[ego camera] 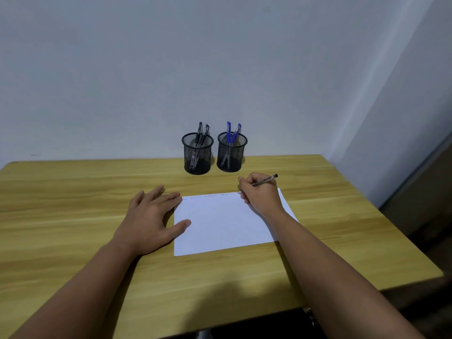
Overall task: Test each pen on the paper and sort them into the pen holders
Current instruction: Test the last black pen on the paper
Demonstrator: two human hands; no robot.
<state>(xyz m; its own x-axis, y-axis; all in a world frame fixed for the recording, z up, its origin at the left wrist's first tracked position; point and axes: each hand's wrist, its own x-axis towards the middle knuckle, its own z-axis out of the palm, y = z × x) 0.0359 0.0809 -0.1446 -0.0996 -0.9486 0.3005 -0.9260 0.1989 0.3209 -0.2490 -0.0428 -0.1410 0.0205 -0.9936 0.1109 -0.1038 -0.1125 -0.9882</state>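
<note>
1. Right hand [260,194] curls its fingers round a slim grey pen [265,180], gripping it low, at the far right corner of the paper [225,223]; the pen's capped end slants up and away to the right, and its tip is hidden behind the fingers.
2. Left hand [151,216] lies flat with fingers spread and straight, pressing on the paper's left edge: the thumb rests on the sheet, the other fingers on the desk [73,204] just beside it.
3. The paper is a smooth white rectangular sheet, lying flat and slightly skewed on the desk, with a row of faint scribbles along its far edge.
4. Beyond the paper stand two round black wire-mesh pen holders, close together but apart.
5. The left holder [197,154] carries two black pens [201,138], leaning.
6. The right holder [231,152] carries two pens with blue caps [232,134] and clear barrels, crossed.
7. The desk has a yellowish wood-grain top with a matte finish; a plain pale wall [220,57] rises behind it.
</note>
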